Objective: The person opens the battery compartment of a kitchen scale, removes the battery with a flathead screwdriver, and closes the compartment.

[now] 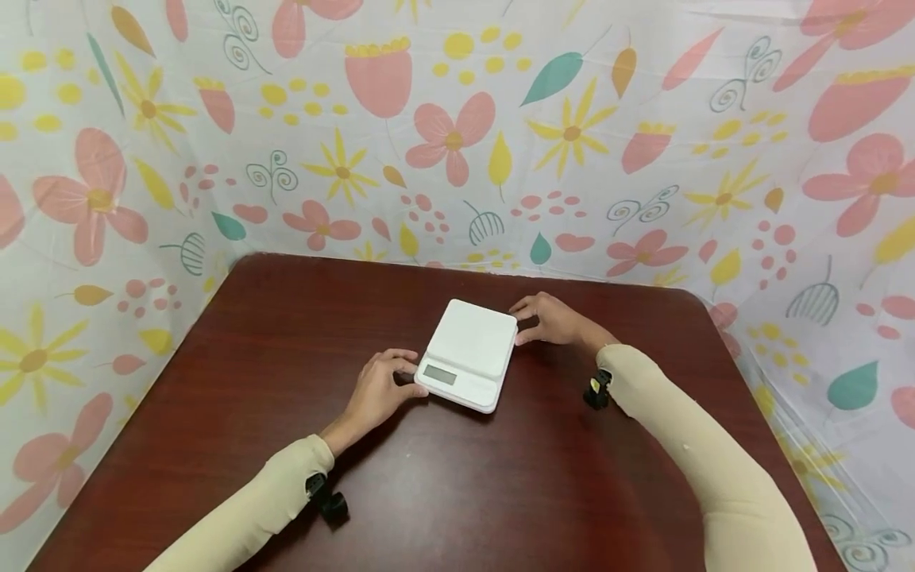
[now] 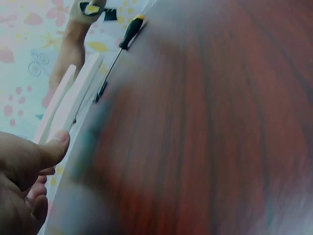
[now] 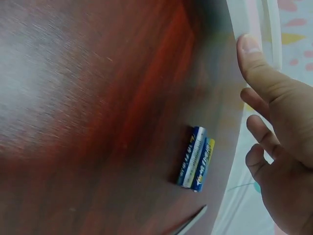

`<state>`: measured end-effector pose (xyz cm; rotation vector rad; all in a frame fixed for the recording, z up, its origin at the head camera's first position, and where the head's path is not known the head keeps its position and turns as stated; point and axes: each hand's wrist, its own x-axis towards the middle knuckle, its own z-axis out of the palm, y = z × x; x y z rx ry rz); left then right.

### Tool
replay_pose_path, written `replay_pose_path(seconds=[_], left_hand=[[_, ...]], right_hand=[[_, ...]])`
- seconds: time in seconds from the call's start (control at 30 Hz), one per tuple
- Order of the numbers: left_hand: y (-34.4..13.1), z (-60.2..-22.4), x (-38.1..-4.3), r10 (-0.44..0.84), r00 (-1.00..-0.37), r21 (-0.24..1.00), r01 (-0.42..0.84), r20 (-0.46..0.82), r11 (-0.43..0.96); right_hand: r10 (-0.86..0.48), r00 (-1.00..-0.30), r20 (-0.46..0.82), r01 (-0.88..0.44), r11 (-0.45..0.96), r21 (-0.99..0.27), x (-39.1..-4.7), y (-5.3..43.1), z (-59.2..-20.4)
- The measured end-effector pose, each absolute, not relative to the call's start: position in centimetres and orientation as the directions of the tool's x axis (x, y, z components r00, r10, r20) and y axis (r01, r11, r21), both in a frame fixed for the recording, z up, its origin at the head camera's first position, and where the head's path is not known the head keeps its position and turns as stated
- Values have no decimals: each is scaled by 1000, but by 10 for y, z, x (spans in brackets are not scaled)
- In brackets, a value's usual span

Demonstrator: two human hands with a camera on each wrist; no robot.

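Observation:
A white kitchen scale (image 1: 472,342) with a small grey display is over the brown table, its display end toward me. My left hand (image 1: 382,385) grips its near left corner, thumb on the front edge and fingers at the left side. On the far right side, my right hand (image 1: 554,318) holds the edge between thumb and fingers. The left wrist view shows the scale (image 2: 80,93) edge-on with my left thumb pressed to it. In the right wrist view, my right thumb lies against the scale's edge, and the other fingers are bent.
A screwdriver (image 2: 131,33) with a black and yellow handle appears beyond the scale in the left wrist view. Two blue batteries (image 3: 195,159) lie side by side on the table (image 3: 98,171), near a thin metal tip (image 3: 193,220). A flower-patterned curtain (image 1: 457,159) borders the table.

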<state>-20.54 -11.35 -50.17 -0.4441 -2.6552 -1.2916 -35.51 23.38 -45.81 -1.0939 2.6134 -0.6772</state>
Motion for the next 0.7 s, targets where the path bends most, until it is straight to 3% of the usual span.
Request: replay_pose_path(seconds=[0.43,0.7], left_hand=[[-98,-511,-193,126,-970,716,237,206,657],[-93,-517,-186,152,-968,695,251,202,674]], right_hand=[[-763,-638,-104,-626,592,-507,-370,223,-470],[-716,-678,-166,-596,667,-447,-364,221,-475]])
